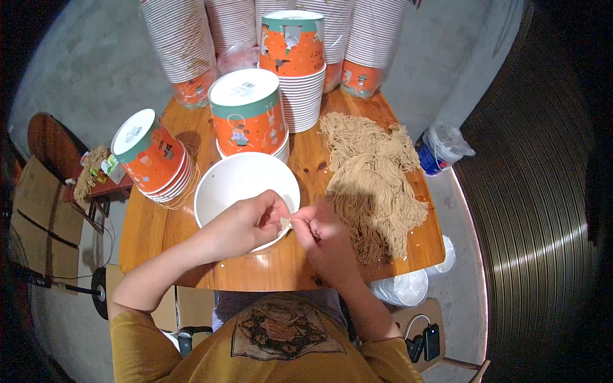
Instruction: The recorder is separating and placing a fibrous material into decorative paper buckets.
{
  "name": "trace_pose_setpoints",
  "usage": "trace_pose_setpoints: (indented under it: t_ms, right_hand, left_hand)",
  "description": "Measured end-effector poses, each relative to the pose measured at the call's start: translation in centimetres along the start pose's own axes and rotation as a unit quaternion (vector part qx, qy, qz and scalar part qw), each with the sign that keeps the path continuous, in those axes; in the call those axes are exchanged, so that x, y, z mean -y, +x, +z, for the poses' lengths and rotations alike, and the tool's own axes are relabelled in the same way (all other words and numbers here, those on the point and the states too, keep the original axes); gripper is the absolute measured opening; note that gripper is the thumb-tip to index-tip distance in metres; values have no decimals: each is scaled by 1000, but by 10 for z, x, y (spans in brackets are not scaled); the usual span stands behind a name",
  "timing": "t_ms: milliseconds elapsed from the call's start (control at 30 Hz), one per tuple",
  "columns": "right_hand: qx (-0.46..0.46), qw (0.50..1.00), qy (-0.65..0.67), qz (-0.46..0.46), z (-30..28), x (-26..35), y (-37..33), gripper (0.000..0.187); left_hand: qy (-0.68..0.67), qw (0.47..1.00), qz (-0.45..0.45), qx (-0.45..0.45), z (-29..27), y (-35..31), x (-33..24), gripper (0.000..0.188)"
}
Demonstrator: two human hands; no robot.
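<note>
My left hand is closed over the near rim of a white open-mouthed paper bucket, its thumb and fingers pinched around a small pale piece. Fingertips of my right hand pinch at the same piece from the other side, just beyond the rim's right edge. The piece is too small to make out its kind. Beside my right hand spreads a pile of tan string-like strands, partly in shadow.
Upturned orange-and-green paper buckets stand in stacks, with another stack leaning at left. Bagged stacks line the wooden table's far edge. A blue-and-white pail and clear tubs sit below its right side.
</note>
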State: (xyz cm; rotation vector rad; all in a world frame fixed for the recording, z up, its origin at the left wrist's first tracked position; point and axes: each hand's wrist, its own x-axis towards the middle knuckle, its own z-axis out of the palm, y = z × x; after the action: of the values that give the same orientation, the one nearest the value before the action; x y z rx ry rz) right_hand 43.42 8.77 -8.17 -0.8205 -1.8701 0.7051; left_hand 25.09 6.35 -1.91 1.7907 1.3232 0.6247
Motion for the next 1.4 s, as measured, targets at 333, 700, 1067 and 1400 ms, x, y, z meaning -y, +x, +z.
trace_pose_setpoints:
  t_ms: [333,700,1067,1400]
  right_hand:
    - [26,989,-130,-63,-3,0,-5,9]
    - [12,990,-118,-70,-5,-1,-9,11]
    - [11,992,-115,-59,-4,-1,-10,12]
    - [7,994,-100,-39,-5,-2,-11,13]
  left_hand:
    - [96,995,30,-16,1,3,5,11]
    - [39,999,25,16,1,4,11,11]
    - [12,999,-23,30,-2,0,6,9]
    - [109,989,63,-81,4,0,6,9]
